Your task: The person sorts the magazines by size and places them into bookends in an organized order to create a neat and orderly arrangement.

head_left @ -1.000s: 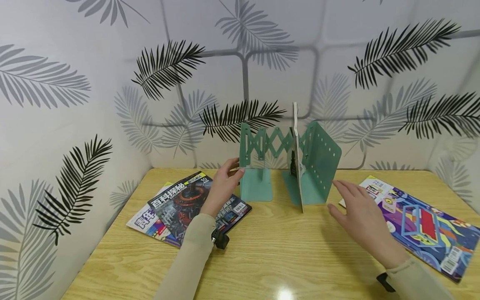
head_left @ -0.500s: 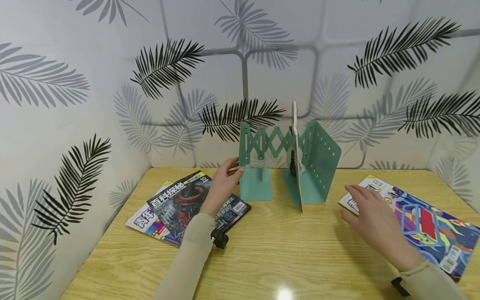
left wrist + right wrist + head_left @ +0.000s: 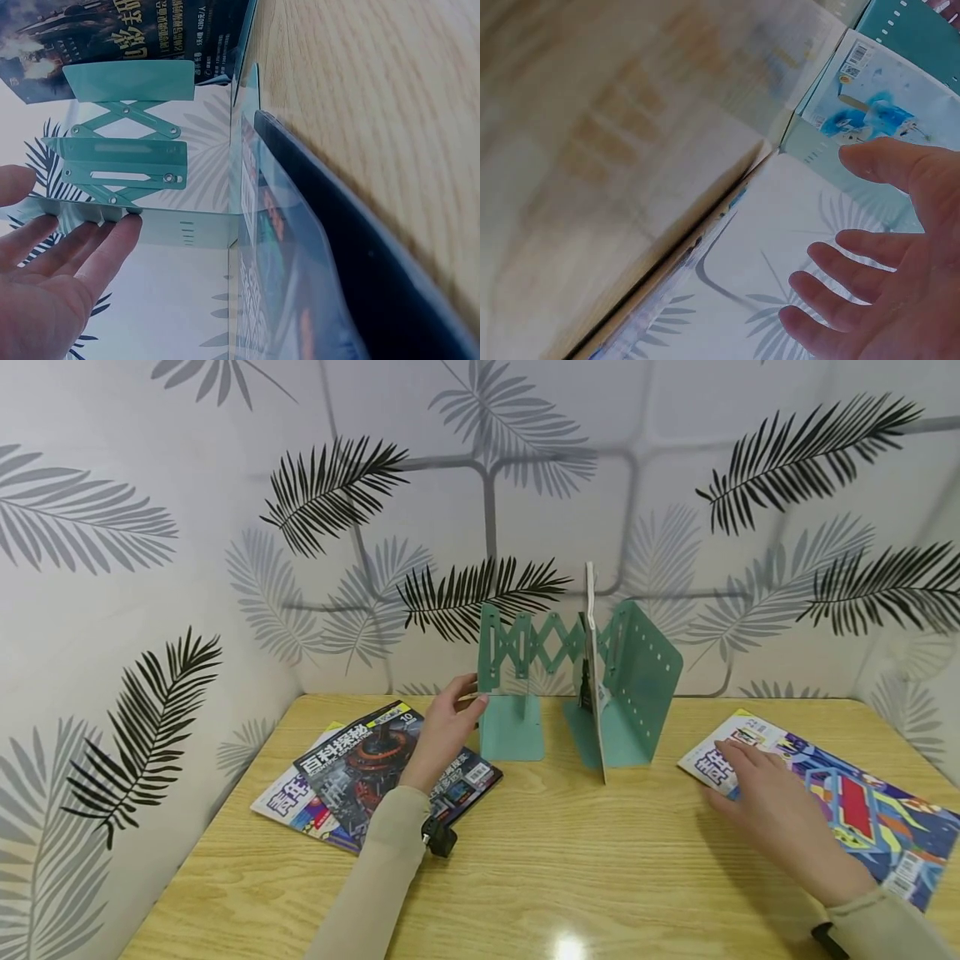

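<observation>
A green expandable bookend (image 3: 645, 693) stands at the back of the table, with a magazine (image 3: 594, 693) upright in its right part, seen edge-on. At the bookend's left panel, my left hand (image 3: 442, 731) holds the front edge. The left wrist view has its fingers (image 3: 105, 255) against the panel's outer face and the thumb on the other side. My right hand (image 3: 780, 818) is over a purple-blue magazine (image 3: 847, 802) lying at the right. Its fingers are spread and loosely bent, holding nothing; whether they touch the cover cannot be told.
Two overlapping magazines lie at the left, a dark one (image 3: 375, 760) on top of a colourful one (image 3: 288, 802), partly under my left forearm. A patterned wall (image 3: 525, 510) closes off the back. Bare wood tabletop (image 3: 570, 852) stretches before the bookend.
My right hand has moved away from the bookend's right panel, rightward and nearer to me, over the right-hand magazine. The left hand stays at the left panel.
</observation>
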`<state>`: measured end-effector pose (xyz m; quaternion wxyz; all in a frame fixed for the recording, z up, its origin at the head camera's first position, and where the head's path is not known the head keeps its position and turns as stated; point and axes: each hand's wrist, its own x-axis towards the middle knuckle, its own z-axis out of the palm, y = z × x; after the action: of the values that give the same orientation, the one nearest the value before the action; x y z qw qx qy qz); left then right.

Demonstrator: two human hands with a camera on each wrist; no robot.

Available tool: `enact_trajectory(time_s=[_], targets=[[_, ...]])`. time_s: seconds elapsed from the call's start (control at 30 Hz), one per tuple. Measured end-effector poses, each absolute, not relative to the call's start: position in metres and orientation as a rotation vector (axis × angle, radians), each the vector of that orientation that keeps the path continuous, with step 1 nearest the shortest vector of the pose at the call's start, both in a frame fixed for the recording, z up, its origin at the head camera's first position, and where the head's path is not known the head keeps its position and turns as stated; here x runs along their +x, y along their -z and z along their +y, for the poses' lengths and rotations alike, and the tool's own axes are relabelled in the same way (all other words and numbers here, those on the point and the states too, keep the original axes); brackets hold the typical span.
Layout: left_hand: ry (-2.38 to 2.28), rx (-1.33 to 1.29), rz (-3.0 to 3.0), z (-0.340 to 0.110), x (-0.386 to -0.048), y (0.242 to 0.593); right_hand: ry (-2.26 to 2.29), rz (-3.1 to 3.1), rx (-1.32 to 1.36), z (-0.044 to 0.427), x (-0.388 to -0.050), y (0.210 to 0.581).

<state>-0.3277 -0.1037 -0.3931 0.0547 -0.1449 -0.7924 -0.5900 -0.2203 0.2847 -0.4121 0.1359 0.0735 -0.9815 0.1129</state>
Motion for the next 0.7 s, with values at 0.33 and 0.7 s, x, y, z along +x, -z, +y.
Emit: enact_trajectory(time_s=[0.33,0.7], targets=[[1.801,-0.444,-2.399,-0.102,-0.329,0.394,-0.232,-2.874,0.221,0.311,-0.220,0.418],[1.775,-0.448,-2.405,-0.104,-0.329,0.394,-0.142,-2.927,0.239,0.326,-0.218,0.421]])
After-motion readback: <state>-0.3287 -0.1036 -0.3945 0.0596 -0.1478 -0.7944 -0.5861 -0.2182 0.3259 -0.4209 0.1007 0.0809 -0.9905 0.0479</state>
